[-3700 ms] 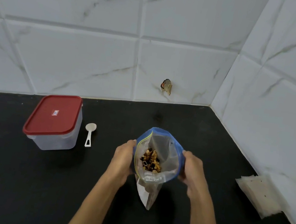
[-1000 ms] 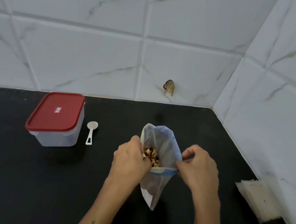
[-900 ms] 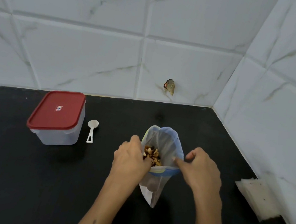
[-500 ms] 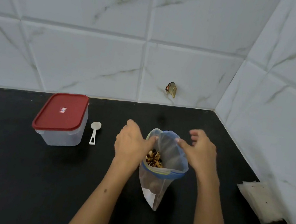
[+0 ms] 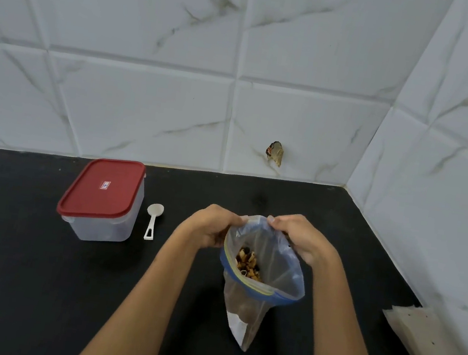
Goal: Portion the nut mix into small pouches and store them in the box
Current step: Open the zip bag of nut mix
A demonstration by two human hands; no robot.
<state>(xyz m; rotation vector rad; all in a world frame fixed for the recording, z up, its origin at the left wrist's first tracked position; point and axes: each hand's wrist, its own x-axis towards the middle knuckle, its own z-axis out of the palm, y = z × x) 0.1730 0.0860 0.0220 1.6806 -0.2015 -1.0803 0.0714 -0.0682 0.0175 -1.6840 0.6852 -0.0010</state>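
Zip bag [image 5: 261, 273] of nut mix [image 5: 248, 264] stands upright on the bench [image 5: 19, 283] between both hands, mouth open, blue zip rim folded outward. Left hand [image 5: 211, 228] pinches the far rim on its side, right hand [image 5: 299, 238] pinches the same far rim beside it, fingers of both curled on the plastic. Progress, as I read it: early, bag only being opened up, nothing portioned. White scoop [image 5: 152, 220] lies untouched left of the left hand, box [image 5: 101, 201] just beyond it with red lid still on. Stack of small pouches [image 5: 428, 340] sits well right of the right hand against the wall, untouched. Left to do: scoop, fill, close pouches, open box, load it. Unclear: pouch count (stack is cut off by frame edge), how much mix is below the visible layer, whether the box is empty through its frosted wall.
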